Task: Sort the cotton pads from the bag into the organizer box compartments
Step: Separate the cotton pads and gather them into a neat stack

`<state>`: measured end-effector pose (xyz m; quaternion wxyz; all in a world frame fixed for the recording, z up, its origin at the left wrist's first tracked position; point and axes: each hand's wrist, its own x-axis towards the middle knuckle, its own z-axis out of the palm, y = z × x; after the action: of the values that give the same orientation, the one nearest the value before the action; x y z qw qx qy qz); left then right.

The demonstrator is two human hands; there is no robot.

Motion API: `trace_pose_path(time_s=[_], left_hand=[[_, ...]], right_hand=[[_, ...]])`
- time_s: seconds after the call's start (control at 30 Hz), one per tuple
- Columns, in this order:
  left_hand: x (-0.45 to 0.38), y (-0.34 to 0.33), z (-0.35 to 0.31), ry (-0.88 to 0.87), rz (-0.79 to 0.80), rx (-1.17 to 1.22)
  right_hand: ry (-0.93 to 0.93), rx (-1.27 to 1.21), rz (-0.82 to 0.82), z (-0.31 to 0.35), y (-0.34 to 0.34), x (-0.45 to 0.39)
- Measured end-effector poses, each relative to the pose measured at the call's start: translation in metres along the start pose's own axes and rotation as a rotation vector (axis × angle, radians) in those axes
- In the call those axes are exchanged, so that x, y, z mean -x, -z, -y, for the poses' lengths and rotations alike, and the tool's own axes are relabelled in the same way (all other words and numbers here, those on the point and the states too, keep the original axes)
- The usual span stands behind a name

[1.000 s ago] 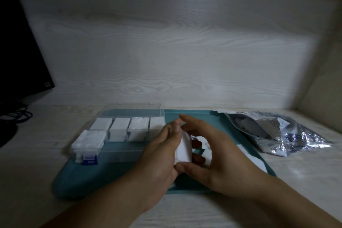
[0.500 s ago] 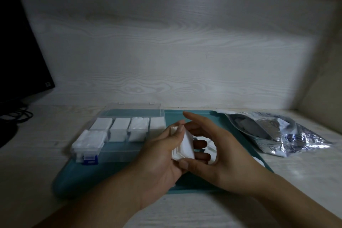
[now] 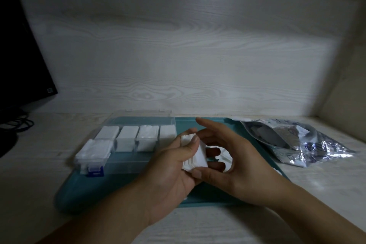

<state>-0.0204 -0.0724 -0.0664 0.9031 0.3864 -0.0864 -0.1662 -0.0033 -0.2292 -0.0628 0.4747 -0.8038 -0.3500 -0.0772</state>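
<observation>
Pads (image 3: 195,152), a thin white stack, sit above the tray (image 3: 122,186), just right of the box (image 3: 126,142). Left hand (image 3: 168,176) pinches them, thumb on top; right hand (image 3: 227,162) steadies the near edge, grip curled on it. Light, soft and prone to fanning, they want squeezing across the flat faces. Bag (image 3: 297,140) lies far right on the counter (image 3: 326,184).

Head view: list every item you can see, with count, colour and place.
organizer box: one, clear with blue latch, left on tray; five compartments show white pads.
stack of cotton pads: one, white, held between both hands.
tray: one, teal, on table.
bag: one, silver foil, right of tray.
monitor: one, black, far left.
cables: black, under monitor.
left hand: grips stack.
right hand: thumb steadies stack's lower edge.
</observation>
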Motion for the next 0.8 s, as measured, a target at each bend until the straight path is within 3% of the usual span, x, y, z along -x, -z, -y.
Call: trace_pose_path(time_s=[0.13, 0.27, 0.37, 0.47, 0.53, 0.63, 0.8], left_hand=[[0.002, -0.001, -0.001, 0.040, -0.030, -0.049], [0.000, 0.001, 0.000, -0.028, -0.106, -0.117], [0.000, 0.004, -0.004, -0.078, -0.189, -0.179], [-0.001, 0.006, -0.011, -0.118, -0.262, -0.178], [-0.002, 0.007, -0.012, -0.128, -0.298, -0.171], [-0.003, 0.007, -0.013, -0.129, -0.317, -0.163], [-0.003, 0.005, -0.011, -0.139, -0.326, -0.184]], right_hand=[[-0.011, 0.018, 0.014, 0.002, -0.002, 0.001], [0.018, 0.104, 0.006, 0.004, 0.000, 0.001], [0.023, 0.185, -0.134, -0.001, 0.016, -0.003], [-0.102, 0.328, -0.244, -0.011, 0.042, -0.009], [-0.216, 0.545, -0.053, -0.015, 0.053, -0.009], [-0.342, 0.673, 0.246, -0.018, 0.049, -0.006], [-0.428, 0.786, 0.292, -0.018, 0.038, -0.006]])
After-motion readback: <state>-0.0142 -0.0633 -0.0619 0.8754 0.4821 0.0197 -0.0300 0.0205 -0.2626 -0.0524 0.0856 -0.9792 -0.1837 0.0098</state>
